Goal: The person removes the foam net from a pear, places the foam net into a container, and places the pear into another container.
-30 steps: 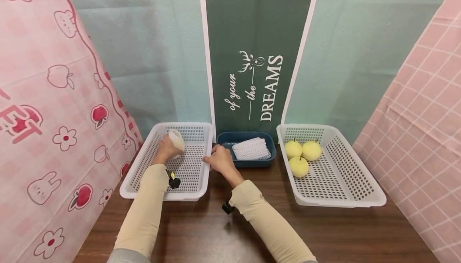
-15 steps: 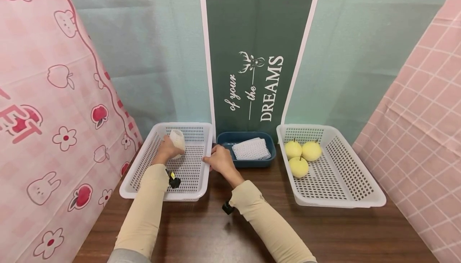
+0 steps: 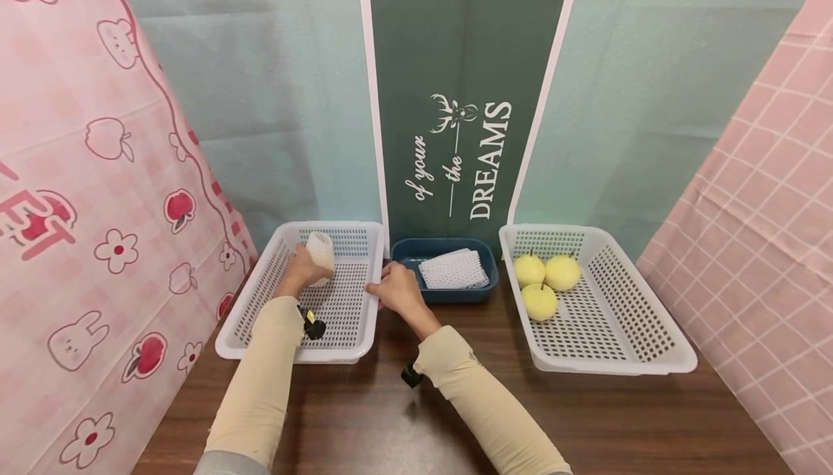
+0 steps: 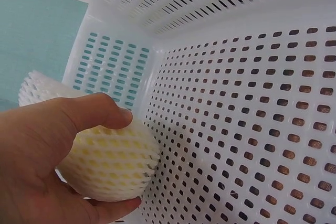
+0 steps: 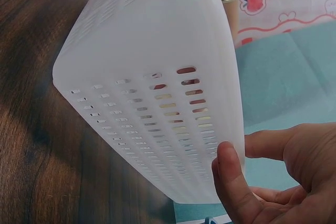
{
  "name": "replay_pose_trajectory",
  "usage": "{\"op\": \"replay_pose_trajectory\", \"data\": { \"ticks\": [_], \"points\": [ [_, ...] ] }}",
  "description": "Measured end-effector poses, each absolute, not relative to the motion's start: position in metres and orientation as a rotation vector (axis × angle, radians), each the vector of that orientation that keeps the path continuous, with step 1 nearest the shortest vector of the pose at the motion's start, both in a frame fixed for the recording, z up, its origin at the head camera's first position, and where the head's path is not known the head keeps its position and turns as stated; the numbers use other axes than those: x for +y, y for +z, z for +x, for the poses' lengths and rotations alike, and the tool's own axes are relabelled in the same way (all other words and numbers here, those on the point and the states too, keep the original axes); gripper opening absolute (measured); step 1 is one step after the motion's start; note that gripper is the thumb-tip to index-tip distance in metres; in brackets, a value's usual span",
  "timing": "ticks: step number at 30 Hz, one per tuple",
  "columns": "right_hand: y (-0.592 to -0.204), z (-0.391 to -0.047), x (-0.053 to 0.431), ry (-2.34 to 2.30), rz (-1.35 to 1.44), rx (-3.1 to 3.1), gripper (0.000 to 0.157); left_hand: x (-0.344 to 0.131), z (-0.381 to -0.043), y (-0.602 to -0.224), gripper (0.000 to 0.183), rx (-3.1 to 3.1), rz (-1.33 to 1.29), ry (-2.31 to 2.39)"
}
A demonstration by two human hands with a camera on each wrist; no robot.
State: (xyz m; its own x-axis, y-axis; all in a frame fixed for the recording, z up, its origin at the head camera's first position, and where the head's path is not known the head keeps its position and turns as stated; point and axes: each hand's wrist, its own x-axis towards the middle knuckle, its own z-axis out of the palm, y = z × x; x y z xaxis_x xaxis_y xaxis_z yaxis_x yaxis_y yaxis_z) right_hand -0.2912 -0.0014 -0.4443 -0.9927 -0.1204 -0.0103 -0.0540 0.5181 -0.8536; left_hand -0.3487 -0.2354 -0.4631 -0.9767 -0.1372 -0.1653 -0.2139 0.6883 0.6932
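Inside the left white basket (image 3: 325,354), my left hand (image 3: 301,272) grips a pale yellow fruit in a white foam net sleeve (image 3: 321,249). Yellow shows through the mesh in the left wrist view, where the thumb (image 4: 102,111) lies over the sleeve and other fingers are beneath it. The loose end of the net points toward the basket's far side. My right hand (image 3: 400,291) pinches the basket's right rim, one fingertip (image 5: 229,163) against the outer wall and another finger over the edge. The fruit's underside is partly hidden by the left hand.
A dark blue tray (image 3: 445,298) with folded white foam nets (image 3: 454,270) stands between the two baskets. Three yellow pears (image 3: 540,303) sit in the right white basket (image 3: 614,370). Fabric hangs behind and on both sides of the brown wooden table (image 3: 364,417).
The foam-sleeved fruit has tilted slightly in my left hand, its net end now more upright. My right hand keeps its place on the basket rim.
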Motion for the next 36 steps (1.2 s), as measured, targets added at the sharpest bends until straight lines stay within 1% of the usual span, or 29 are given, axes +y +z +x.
{"op": "replay_pose_trajectory", "data": {
  "ticks": [8,14,18,27,36],
  "points": [
    [-0.446,-0.291,-0.001,-1.488,-0.148,2.677,0.034,-0.236,-0.345,-0.458,0.107,2.790,-0.272,1.191],
    [-0.447,-0.292,0.000,-1.499,-0.160,2.667,0.035,-0.235,-0.347,-0.454,0.114,2.767,-0.302,1.186],
    [-0.446,-0.293,0.001,-1.512,-0.165,2.662,0.035,-0.235,-0.349,-0.451,0.118,2.784,-0.275,1.197],
    [-0.447,-0.294,0.002,-1.511,-0.163,2.639,0.036,-0.231,-0.348,-0.446,0.110,2.813,-0.248,1.250],
    [-0.449,-0.293,0.007,-1.473,-0.251,2.668,0.035,-0.227,-0.343,-0.442,0.111,2.861,-0.201,1.227]
  ]
}}
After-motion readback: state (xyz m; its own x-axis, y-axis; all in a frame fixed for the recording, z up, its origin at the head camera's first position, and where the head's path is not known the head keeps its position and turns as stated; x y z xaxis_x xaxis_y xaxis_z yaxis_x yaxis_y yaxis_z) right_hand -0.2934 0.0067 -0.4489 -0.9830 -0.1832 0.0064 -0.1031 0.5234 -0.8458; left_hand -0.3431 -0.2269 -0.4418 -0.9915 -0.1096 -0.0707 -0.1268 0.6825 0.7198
